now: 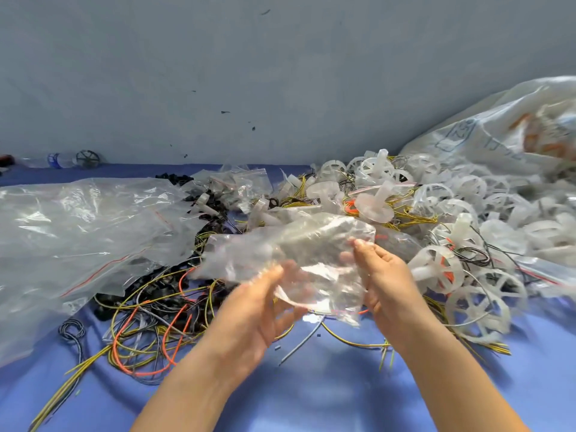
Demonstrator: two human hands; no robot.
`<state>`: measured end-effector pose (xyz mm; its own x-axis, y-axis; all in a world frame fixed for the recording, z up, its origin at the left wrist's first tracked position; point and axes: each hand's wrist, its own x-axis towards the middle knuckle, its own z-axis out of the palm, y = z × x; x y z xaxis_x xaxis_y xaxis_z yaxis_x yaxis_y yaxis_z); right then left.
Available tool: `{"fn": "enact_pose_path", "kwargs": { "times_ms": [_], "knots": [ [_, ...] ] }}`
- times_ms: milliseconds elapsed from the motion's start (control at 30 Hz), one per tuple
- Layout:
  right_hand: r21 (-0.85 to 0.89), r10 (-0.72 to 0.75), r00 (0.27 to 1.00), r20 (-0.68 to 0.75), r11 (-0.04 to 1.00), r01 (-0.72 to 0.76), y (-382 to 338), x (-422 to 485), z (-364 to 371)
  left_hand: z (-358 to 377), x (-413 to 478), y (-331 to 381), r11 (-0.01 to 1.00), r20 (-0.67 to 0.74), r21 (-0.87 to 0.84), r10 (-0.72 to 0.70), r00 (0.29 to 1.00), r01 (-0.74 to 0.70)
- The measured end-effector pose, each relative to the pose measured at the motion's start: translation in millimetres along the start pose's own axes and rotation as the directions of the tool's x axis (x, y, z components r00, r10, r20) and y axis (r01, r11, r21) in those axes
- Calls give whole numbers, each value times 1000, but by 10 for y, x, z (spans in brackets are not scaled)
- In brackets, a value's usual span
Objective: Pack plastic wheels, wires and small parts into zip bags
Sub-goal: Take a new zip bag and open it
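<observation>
Across the lower frame spreads a blue cloth (311,394). Plastic wheels (467,194) heap at right; wires (149,330) tangle at lower left. At centre, a crumpled zip bag (280,247) is held up between both forearms: the left hand (261,310) grips its lower edge from beneath, and the right hand (381,275) pinches its right side.

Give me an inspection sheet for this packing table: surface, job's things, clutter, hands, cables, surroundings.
Surface: blue cloth, largely covered.
Job's things: clear zip bag held up; white plastic wheels heaped right; small zip bags at back.
Clutter: large clear bags left; water bottle back left; sack far right.
Hands: left hand and right hand both grip the clear zip bag.
Cables: yellow, orange and black wires tangled left.
Surroundings: plain grey-blue wall.
</observation>
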<state>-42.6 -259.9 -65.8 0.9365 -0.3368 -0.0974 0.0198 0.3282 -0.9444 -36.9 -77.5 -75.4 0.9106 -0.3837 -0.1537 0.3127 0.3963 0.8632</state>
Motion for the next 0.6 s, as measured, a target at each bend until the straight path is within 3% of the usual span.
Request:
{"fn": "enact_pose_path", "kwargs": {
  "times_ms": [67,100,167,200,233,300,333,367,400,433,500,533,600],
  "knots": [
    [-177,4,993,-116,984,-25,29,-15,-105,6,-187,-69,932,108,302,-244,964,202],
    [-313,-41,986,-161,950,-11,62,-31,-173,-17,-286,-67,842,189,482,-372,909,244],
    [-639,-193,971,-143,767,58,137,-101,-304,-94,-445,-32,667,318,731,-519,794,143],
    [-750,-233,967,-106,657,76,177,-153,-354,-92,-503,-2,656,385,752,-514,766,63],
    [-816,-240,968,-81,574,74,223,-210,-401,-57,-547,23,718,452,695,-448,771,11],
    [-893,-237,970,-56,447,58,313,-316,-479,77,-564,13,882,455,471,-219,863,-25],
    [-927,-234,971,-54,372,38,340,-368,-515,124,-532,-43,903,397,414,-63,916,-117],
    [-955,-227,972,-59,298,12,351,-422,-551,161,-486,-121,853,338,456,95,936,-251],
    [-973,-214,974,-72,230,-21,344,-485,-574,191,-438,-212,724,306,577,236,922,-377],
    [-987,-212,973,-87,152,-55,335,-552,-595,202,-390,-308,525,323,720,326,889,-454],
    [-999,-345,937,-51,35,-41,313,-674,-610,199,-305,-493,97,417,876,340,843,-473],
    [-999,-452,892,24,24,39,306,-720,-597,203,-254,-584,-26,439,890,320,840,-455],
    [-947,-604,755,254,2,320,314,-765,-509,242,-163,-715,-149,445,895,303,843,-419]
  ]
}}
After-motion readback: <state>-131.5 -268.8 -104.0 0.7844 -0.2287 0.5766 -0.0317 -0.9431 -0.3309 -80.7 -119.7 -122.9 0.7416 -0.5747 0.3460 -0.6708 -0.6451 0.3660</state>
